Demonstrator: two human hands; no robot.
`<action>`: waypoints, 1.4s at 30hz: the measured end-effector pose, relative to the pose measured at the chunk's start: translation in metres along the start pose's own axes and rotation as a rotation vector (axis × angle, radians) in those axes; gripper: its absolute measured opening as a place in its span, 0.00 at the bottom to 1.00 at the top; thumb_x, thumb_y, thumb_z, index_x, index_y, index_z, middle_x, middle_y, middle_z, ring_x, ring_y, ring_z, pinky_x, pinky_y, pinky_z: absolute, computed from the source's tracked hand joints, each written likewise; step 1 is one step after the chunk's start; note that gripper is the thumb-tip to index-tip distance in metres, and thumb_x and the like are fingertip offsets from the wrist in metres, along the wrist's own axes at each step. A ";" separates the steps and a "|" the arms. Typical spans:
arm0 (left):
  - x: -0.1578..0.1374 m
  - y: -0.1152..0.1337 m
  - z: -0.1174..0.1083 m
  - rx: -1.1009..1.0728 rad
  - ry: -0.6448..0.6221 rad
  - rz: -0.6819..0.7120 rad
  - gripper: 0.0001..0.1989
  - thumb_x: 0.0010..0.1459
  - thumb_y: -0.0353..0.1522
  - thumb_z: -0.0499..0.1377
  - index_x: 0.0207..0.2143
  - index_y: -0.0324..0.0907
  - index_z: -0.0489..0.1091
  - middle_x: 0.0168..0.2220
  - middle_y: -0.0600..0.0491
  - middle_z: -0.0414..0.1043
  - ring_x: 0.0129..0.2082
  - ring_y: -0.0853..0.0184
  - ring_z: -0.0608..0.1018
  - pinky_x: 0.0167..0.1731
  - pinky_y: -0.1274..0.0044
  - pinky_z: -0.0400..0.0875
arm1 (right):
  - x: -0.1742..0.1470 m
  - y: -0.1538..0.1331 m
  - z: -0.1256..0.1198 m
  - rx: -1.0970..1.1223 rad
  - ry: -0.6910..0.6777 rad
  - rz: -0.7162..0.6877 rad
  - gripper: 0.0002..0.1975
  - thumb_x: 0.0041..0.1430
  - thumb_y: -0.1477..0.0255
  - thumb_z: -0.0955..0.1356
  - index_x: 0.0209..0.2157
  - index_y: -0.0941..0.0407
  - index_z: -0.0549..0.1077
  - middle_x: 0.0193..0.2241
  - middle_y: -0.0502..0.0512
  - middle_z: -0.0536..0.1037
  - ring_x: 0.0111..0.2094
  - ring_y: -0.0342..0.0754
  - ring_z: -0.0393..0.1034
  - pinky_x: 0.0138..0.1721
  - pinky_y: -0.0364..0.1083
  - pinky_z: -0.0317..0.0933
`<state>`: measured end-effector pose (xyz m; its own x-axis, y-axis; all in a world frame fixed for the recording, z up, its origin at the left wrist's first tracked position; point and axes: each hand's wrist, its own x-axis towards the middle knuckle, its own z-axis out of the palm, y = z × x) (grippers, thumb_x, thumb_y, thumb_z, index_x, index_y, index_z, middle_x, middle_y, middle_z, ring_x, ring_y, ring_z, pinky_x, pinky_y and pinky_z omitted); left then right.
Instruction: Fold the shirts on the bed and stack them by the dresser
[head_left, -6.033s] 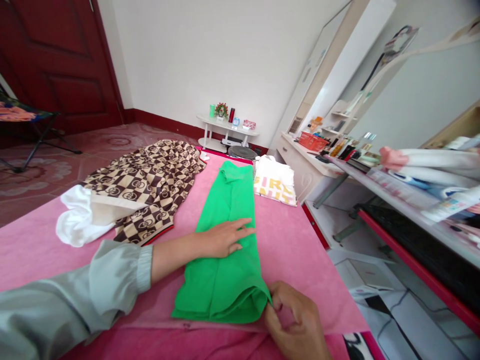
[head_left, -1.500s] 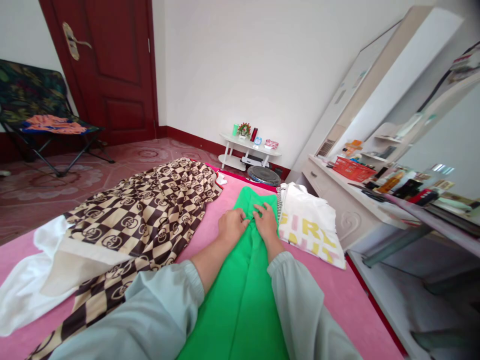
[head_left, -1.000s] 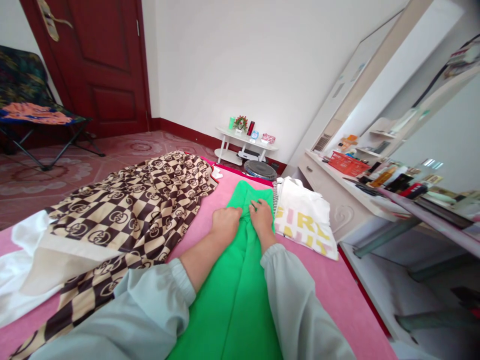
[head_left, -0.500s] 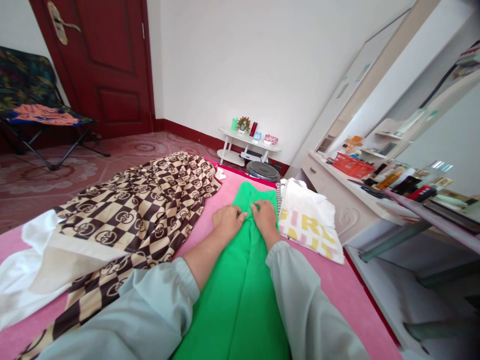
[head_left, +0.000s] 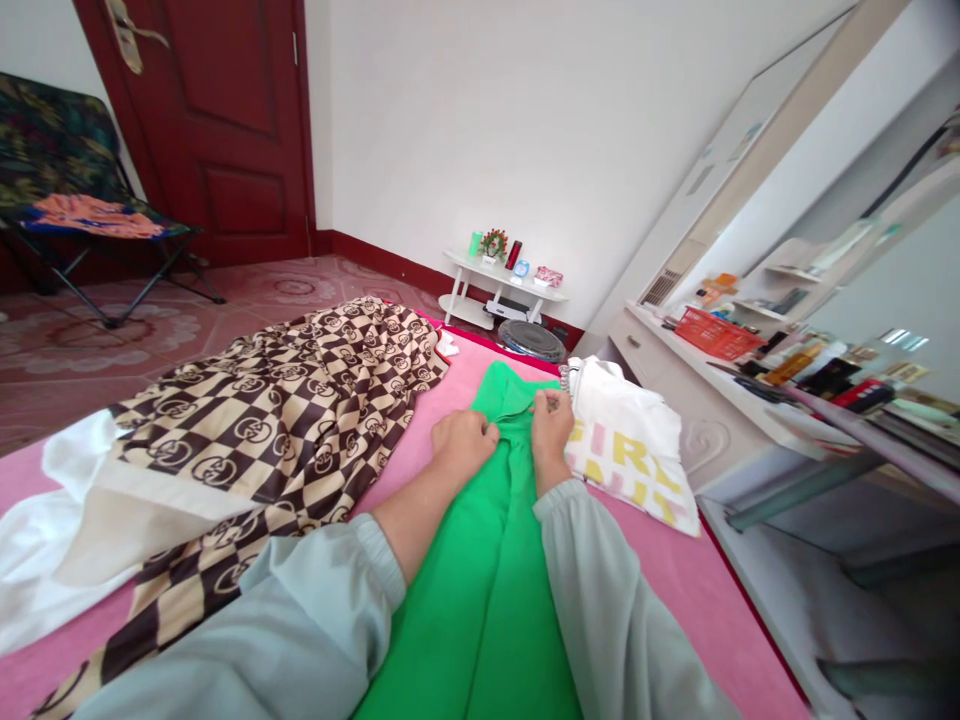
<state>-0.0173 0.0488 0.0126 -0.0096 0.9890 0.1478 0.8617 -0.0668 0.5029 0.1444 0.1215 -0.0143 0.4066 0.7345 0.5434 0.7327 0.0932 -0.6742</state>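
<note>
Green garment (head_left: 499, 570) laid lengthwise, running out from me to 12 o'clock; far end creased, so smoothing looks unfinished. My right hand (head_left: 553, 425) pinches that end; left hand (head_left: 463, 440) curls against it, pinch hidden. White printed garment (head_left: 634, 440) crowds 1 o'clock; checked garment (head_left: 300, 395) rumpled at 11.

The pink cover (head_left: 686, 575) bears green clothing (head_left: 476, 570), a checked garment (head_left: 292, 400) and seemingly a white shirt (head_left: 628, 440)

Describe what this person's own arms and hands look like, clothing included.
The left sleeve and right sleeve are loose, plain and pale grey-green, each ending in a gathered cuff. The left hand and right hand are ungloved.
</note>
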 end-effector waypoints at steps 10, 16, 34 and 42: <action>0.003 -0.002 0.001 -0.049 0.005 -0.030 0.15 0.55 0.40 0.52 0.27 0.46 0.76 0.31 0.50 0.78 0.35 0.61 0.78 0.30 0.76 0.65 | -0.009 -0.009 -0.005 0.093 -0.224 -0.102 0.14 0.51 0.71 0.61 0.33 0.57 0.77 0.33 0.55 0.80 0.36 0.48 0.73 0.41 0.45 0.63; 0.000 -0.001 -0.001 -0.068 0.012 -0.024 0.16 0.56 0.42 0.52 0.27 0.47 0.77 0.32 0.50 0.79 0.36 0.61 0.78 0.31 0.76 0.65 | -0.005 -0.003 0.004 0.155 -0.329 -0.169 0.28 0.51 0.78 0.58 0.56 0.59 0.63 0.52 0.60 0.71 0.40 0.46 0.73 0.43 0.44 0.66; -0.005 0.005 0.001 -0.115 0.155 0.183 0.06 0.55 0.36 0.56 0.30 0.45 0.71 0.38 0.54 0.73 0.36 0.66 0.74 0.32 0.78 0.64 | 0.020 0.007 0.014 -0.134 -0.218 -0.142 0.22 0.52 0.80 0.57 0.41 0.61 0.76 0.44 0.58 0.78 0.47 0.47 0.70 0.52 0.46 0.59; -0.004 0.004 0.002 -0.155 0.071 0.212 0.07 0.54 0.30 0.55 0.37 0.46 0.69 0.34 0.55 0.74 0.35 0.66 0.75 0.32 0.78 0.64 | 0.012 0.002 0.019 -0.164 -0.304 -0.179 0.21 0.58 0.75 0.56 0.39 0.56 0.78 0.50 0.55 0.74 0.55 0.46 0.63 0.56 0.47 0.54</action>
<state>-0.0124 0.0447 0.0122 0.1225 0.9392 0.3208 0.7601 -0.2967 0.5781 0.1403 0.1439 -0.0187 0.1024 0.8844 0.4555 0.8649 0.1471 -0.4800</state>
